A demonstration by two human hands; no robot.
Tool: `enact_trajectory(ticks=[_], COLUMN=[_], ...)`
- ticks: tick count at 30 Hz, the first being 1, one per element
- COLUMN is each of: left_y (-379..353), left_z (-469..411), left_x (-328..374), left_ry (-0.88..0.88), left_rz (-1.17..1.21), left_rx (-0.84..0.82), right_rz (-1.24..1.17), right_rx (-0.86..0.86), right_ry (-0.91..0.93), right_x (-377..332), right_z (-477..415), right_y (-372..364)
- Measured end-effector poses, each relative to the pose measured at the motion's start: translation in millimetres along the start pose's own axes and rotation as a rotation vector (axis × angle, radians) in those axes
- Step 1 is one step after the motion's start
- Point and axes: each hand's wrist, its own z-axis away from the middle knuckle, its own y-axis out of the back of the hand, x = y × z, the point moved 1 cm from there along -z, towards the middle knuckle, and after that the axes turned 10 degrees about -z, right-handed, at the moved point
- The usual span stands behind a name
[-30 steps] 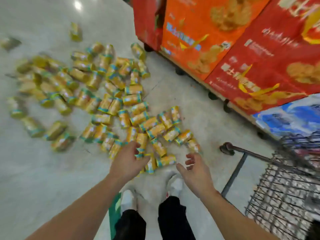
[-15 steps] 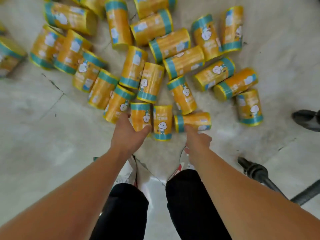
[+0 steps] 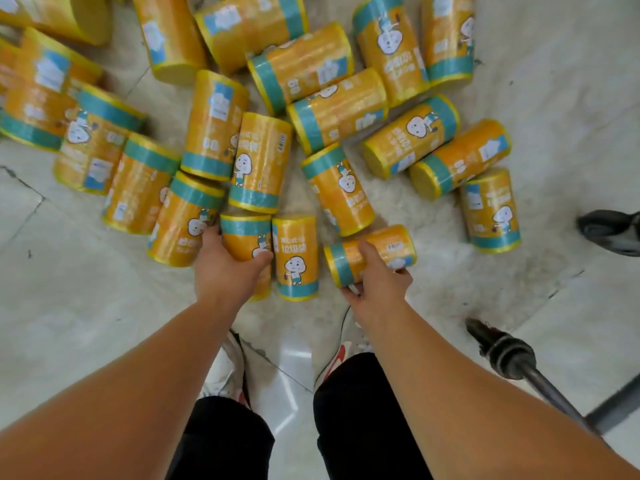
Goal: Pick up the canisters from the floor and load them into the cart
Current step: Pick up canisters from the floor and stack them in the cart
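Orange glossy cylindrical canisters [image 3: 339, 109] on pale tile [image 3: 69, 289]; left hand [image 3: 225, 271] grasping teal-banded canister [image 3: 246, 235], right hand [image 3: 377, 287] grasping sideways canister [image 3: 386, 245]

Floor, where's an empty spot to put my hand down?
Bare floor lies left of the left hand, this side of the canisters. More lies between the right hand and the black wheel. Beyond both hands they crowd together, touching.

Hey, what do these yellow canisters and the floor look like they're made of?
Canisters: seemingly wrapped in glossy printed plastic film, going by the sheen and fine ribbing; what's underneath is hidden. Floor: pale polished stone or ceramic tile, judging by the glare and the straight joint lines.
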Motion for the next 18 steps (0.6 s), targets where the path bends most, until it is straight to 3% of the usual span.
enact_trajectory(ticks=[7, 18], left_y=[89.9, 295.8], left_z=[84.3, 307.4], left_x=[49.7, 237.0], left_ry=[-0.133, -0.661], left_rz=[0.007, 0.105], left_rx=[0.014, 0.045], right_rz=[0.18, 0.15], right_rx=[-0.187, -0.424], right_ry=[0.319, 0.828], right_x=[-43.4, -190.3], right_z=[127.3, 431.5], right_y=[44.4, 114.3])
